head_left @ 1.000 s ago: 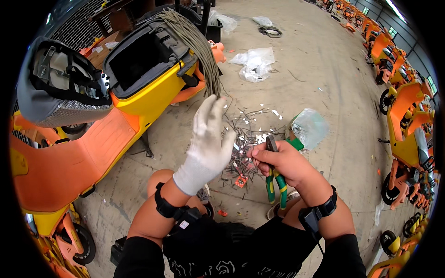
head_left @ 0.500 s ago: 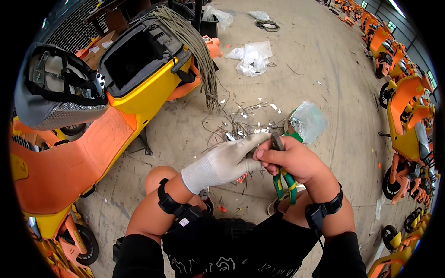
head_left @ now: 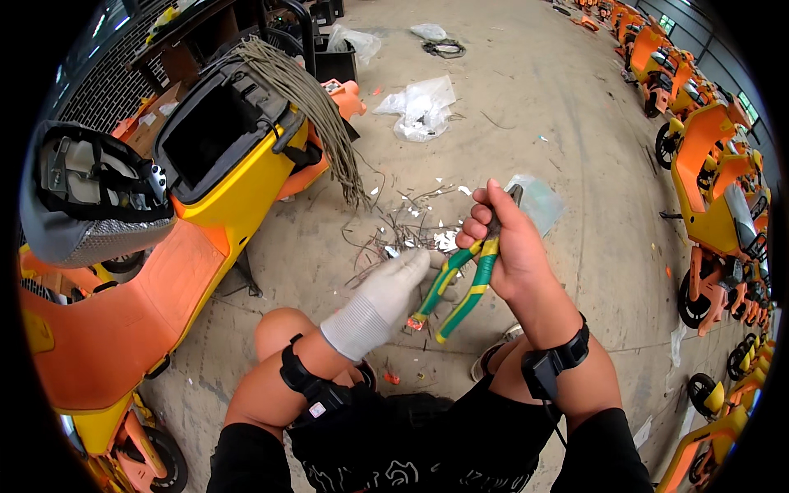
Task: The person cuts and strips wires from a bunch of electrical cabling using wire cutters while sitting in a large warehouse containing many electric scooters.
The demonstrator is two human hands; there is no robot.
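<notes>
My right hand (head_left: 514,246) is raised and closed around the metal jaw end of a pair of pliers (head_left: 468,283). Their green-and-yellow handles slant down to the left, spread apart. Beside the handles, my left hand (head_left: 386,296) wears a pale knitted work glove. Its fingers are drawn together near one handle; whatever they pinch is hidden. On the floor beyond both hands lie several cut wires (head_left: 386,234) and white scraps (head_left: 446,240). A clear plastic bag (head_left: 536,204) rests behind my right hand, partly covered by it.
A yellow-and-orange scooter (head_left: 246,189) stands at the left, its seat (head_left: 99,181) tipped open and a bundle of cables (head_left: 316,107) draped over its rear. Crumpled plastic (head_left: 419,107) lies farther off. More scooters (head_left: 707,197) line the right side.
My hands have moved apart. The right has risen and turned the pliers, so their handles now point down-left with a wider spread. My left hand has drawn slightly down and its fingers have curled in.
</notes>
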